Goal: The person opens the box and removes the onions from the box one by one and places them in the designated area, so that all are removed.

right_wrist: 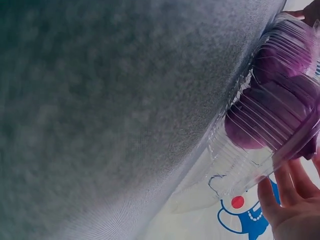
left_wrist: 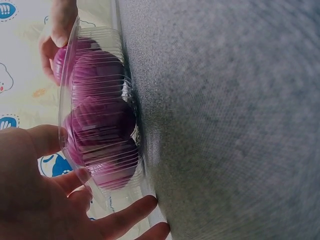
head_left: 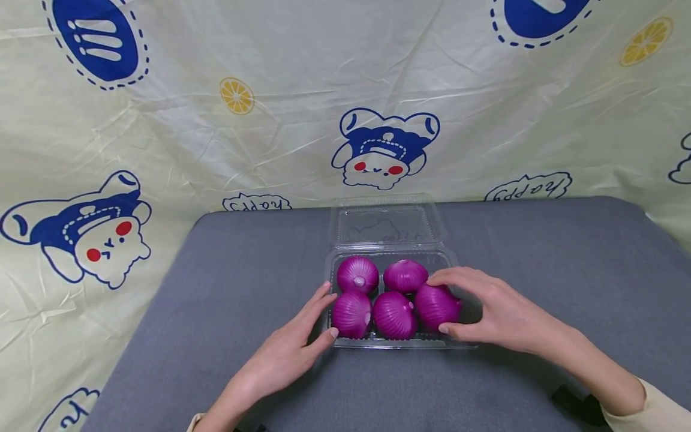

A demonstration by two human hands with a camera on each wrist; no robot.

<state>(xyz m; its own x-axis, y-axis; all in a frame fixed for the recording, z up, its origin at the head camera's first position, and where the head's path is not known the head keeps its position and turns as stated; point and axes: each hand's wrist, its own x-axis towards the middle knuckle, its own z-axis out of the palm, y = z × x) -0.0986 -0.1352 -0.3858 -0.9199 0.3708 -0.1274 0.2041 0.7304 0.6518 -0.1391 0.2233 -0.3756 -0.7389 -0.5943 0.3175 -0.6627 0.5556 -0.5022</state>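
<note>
Five purple onions [head_left: 395, 315] in the clear tray [head_left: 399, 344]: three along the near edge, two behind, lid [head_left: 385, 225] folded back toward the printed curtain [head_left: 302, 150]. Viewed from my station: right hand [head_left: 499, 311] part-spread around the rightmost near onion [head_left: 438, 306], fingers bent, thumb on its near side. Left wrist view suggests this onion rides above the rim; whether its base meets the tray floor, I can't tell. Left hand [head_left: 286, 355] grips nothing; fingers loosely spread, touching the tray's left side.

Risks, my judgement: smooth round skin could slip from a fingertip hold and roll over the rim onto the grey cloth [head_left: 259, 270]. Crowding is another cause; a sideways shove could squeeze the middle onion upward. Thin plastic may flex or skid if my left hand presses harder than the right balances.
</note>
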